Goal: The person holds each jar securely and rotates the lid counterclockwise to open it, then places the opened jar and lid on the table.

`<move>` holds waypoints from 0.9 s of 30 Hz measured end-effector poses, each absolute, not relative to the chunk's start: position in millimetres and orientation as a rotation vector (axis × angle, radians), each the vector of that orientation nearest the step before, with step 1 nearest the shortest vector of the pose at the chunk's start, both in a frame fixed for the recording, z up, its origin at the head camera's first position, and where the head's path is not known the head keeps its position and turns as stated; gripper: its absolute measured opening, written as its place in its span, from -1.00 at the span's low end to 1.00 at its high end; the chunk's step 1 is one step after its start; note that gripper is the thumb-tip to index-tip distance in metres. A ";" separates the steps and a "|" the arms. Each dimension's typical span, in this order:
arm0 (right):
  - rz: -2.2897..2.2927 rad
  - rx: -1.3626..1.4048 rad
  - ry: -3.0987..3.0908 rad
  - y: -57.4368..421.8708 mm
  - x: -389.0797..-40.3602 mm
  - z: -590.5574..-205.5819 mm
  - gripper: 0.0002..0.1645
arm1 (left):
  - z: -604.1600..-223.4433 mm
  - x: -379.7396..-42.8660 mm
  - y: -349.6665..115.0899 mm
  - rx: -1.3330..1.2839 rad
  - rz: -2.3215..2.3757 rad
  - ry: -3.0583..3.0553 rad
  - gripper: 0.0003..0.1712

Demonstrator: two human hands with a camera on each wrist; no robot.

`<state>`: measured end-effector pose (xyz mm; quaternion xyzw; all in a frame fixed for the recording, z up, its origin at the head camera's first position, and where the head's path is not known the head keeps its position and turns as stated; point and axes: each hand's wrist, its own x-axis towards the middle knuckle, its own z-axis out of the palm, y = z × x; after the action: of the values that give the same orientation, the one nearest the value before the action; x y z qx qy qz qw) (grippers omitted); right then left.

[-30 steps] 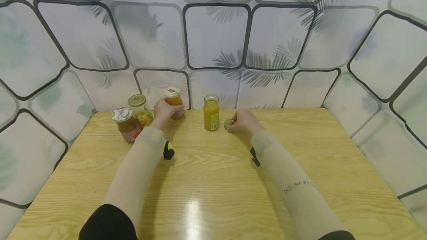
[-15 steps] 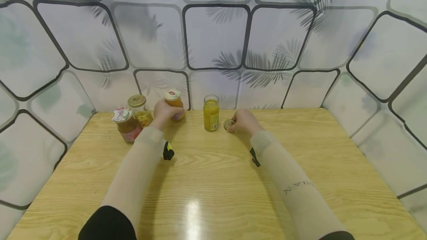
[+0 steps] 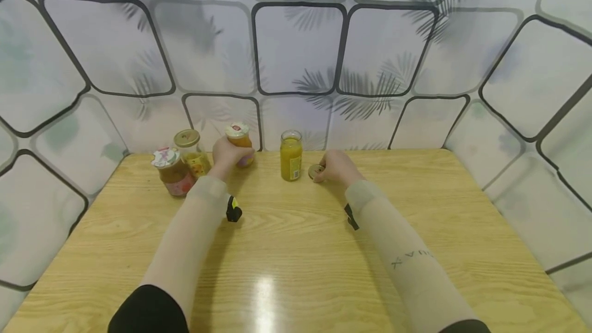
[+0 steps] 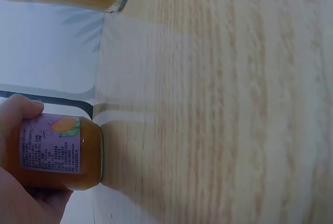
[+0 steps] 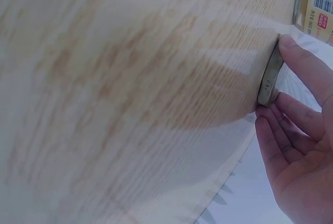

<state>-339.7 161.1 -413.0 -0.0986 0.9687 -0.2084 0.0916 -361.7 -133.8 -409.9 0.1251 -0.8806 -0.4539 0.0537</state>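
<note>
My left hand [image 3: 227,157] grips an orange jam jar [image 4: 89,156] with a purple label, its fingers and thumb around the sides. In the head view that jar's white patterned lid [image 3: 237,129] shows above the hand. My right hand [image 3: 339,167] pinches a flat gold jar lid [image 5: 270,71] by its edge, down at the tabletop. Between the hands stands a lidless glass jar [image 3: 291,156] with yellow contents and a yellow label. Part of this jar's label [image 5: 318,13] appears at the top right of the right wrist view.
Left of my left hand stand a gold-lidded glass jar [image 3: 193,153] and, nearer, a brownish-red jar [image 3: 174,172] with a white patterned lid. A patterned curtain [image 3: 296,45] closes off the back and sides of the wooden table [image 3: 287,251].
</note>
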 end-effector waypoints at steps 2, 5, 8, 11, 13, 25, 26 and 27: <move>-0.622 -0.299 2.876 160.2 -339.3 -412.2 -0.52 | -410.6 -361.7 -134.7 0.368 -1.385 -2.664 -0.24; -0.618 -0.305 2.876 158.9 -339.9 -412.9 -0.48 | -412.7 -360.7 -136.5 0.348 -1.406 -2.634 -0.22; -0.624 -0.298 2.874 158.1 -340.7 -414.0 -0.46 | -414.9 -359.4 -137.4 0.331 -1.413 -2.609 -0.20; -0.624 -0.290 2.878 157.8 -340.9 -414.3 -0.49 | -417.2 -358.4 -136.8 0.321 -1.417 -2.594 -0.20; -0.623 -0.291 2.877 157.9 -341.0 -414.5 -0.55 | -418.0 -357.8 -136.4 0.318 -1.426 -2.588 -0.21; -0.640 -0.305 2.887 161.0 -339.6 -414.1 -0.46 | -376.9 -342.4 -134.9 0.138 -1.414 -2.679 -0.20; -0.644 -0.307 2.887 161.4 -339.2 -414.0 -0.45 | -373.2 -340.7 -135.7 0.129 -1.421 -2.693 -0.20; -0.644 -0.310 2.888 161.7 -338.8 -413.9 -0.44 | -369.9 -338.8 -136.4 0.120 -1.435 -2.704 -0.19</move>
<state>-338.8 161.7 -413.9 -0.1038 0.9673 -0.2158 0.0833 -338.8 -136.4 -369.9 0.0390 -0.8819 -0.4682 0.0389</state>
